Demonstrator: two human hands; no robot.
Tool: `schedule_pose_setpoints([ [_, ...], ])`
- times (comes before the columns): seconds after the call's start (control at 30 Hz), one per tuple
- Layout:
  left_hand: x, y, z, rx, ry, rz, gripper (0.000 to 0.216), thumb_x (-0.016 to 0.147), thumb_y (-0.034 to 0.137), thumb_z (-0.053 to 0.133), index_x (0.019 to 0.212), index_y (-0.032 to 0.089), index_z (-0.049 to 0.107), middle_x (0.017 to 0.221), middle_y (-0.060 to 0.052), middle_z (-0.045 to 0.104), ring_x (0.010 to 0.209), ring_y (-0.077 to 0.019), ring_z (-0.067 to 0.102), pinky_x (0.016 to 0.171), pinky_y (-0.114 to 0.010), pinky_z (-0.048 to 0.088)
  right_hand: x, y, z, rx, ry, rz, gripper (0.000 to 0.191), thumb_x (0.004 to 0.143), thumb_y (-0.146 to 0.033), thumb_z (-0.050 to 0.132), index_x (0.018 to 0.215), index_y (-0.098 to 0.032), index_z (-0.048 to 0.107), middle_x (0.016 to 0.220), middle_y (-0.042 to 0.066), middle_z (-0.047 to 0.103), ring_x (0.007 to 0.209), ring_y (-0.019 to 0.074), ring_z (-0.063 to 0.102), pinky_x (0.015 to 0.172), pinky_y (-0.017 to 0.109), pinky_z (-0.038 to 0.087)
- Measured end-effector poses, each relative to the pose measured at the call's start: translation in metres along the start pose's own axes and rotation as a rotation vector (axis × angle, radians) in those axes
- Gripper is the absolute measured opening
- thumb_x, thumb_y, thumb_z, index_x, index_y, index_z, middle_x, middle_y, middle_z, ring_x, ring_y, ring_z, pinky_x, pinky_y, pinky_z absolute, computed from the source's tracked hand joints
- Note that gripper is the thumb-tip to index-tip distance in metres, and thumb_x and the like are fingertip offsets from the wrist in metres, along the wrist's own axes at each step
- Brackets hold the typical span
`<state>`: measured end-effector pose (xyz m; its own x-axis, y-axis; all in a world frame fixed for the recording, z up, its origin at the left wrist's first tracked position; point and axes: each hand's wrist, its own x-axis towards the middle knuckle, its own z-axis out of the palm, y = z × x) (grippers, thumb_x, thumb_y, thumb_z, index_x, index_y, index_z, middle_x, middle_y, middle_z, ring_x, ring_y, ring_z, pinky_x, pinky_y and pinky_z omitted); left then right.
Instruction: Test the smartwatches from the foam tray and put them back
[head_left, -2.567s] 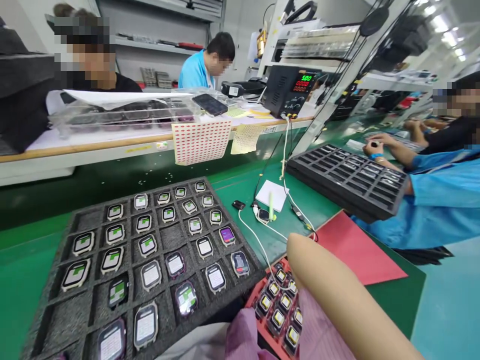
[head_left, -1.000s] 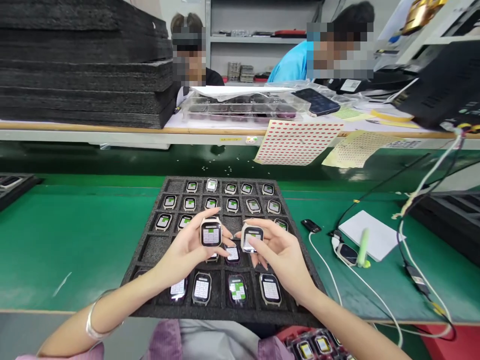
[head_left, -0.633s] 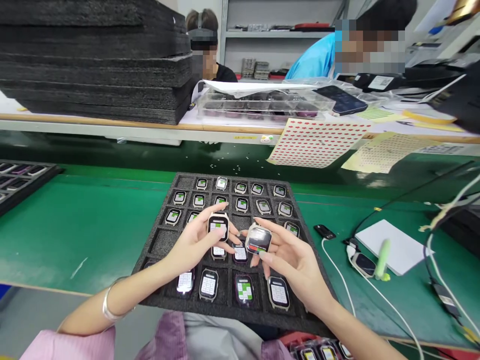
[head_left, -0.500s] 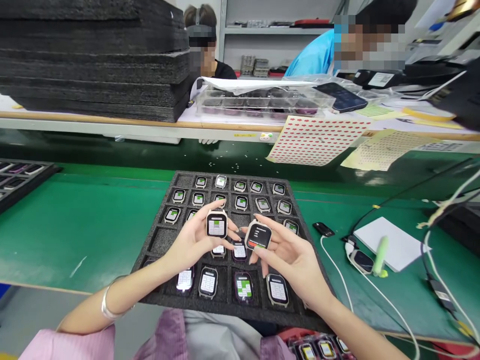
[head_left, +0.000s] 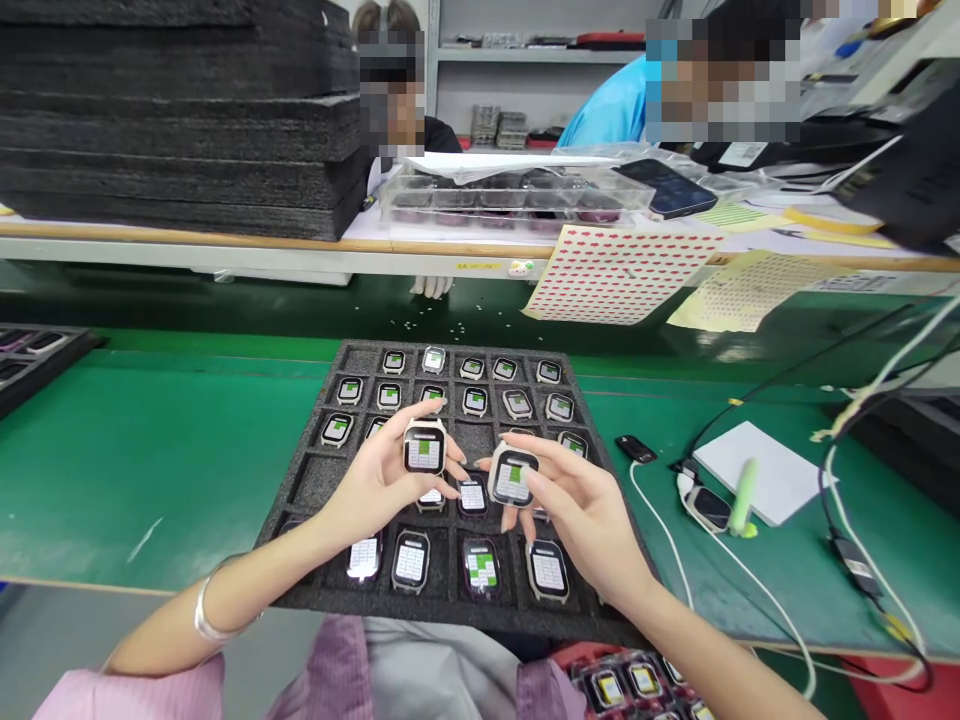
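Note:
My left hand (head_left: 390,465) is closed around a smartwatch case (head_left: 424,449) without a strap, its lit screen facing up with a white grid and a green block. In my right hand (head_left: 574,500) is a second smartwatch case (head_left: 514,478), pale-framed, with the thumb on its screen, which also shows a grid with some green. Both are held just above a black foam tray (head_left: 315,485) with square pockets. Many similar watches sit in the pockets, among them a purple-framed watch (head_left: 481,568) and a silver one (head_left: 411,561). My hands cover some pockets.
Stacked black foam trays (head_left: 180,150) stand on the shelf at left, near a clear plastic tray (head_left: 510,200) and a phone (head_left: 666,188). Dot sticker sheets (head_left: 622,275) hang from its edge. At right lie cables, a white pad (head_left: 765,470) and a green pen (head_left: 744,495). Two people sit beyond.
The screen of the watch in my right hand has switched from a dark text list to a grid, and my right thumb now lies on it. The camera view has shifted slightly.

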<state>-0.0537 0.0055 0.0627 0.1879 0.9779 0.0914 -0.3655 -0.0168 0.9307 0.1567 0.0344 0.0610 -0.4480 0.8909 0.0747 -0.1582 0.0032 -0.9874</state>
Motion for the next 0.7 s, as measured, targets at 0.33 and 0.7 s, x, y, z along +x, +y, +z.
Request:
schedule_pose_setpoints([
  [0.33, 0.0042, -0.0032, -0.0002, 0.047, 0.054, 0.002, 0.038, 0.087, 0.026, 0.059, 0.122, 0.016, 0.049, 0.075, -0.003, 0.061, 0.066, -0.0153, 0.062, 0.053, -0.024, 0.056, -0.0014, 0.0001, -0.0003, 0.052, -0.069, 0.021, 0.036, 0.085, -0.021, 0.063, 0.121, -0.022, 0.059, 0.094, 0.01, 0.069, 0.062, 0.0195, 0.066, 0.041, 0.025, 0.048],
  [0.7, -0.0005, 0.0005, -0.0033, 0.0, 0.015, 0.011, 0.066, 0.078, 0.013, 0.068, 0.135, 0.019, 0.037, 0.097, -0.007, 0.061, 0.085, -0.0196, 0.063, 0.07, -0.031, 0.058, -0.0039, -0.0032, 0.0057, -0.07, -0.096, 0.048, 0.051, 0.079, -0.019, 0.071, 0.127, -0.023, 0.054, 0.1, 0.009, 0.068, 0.072, 0.0191, 0.067, 0.049, 0.026, 0.055],
])
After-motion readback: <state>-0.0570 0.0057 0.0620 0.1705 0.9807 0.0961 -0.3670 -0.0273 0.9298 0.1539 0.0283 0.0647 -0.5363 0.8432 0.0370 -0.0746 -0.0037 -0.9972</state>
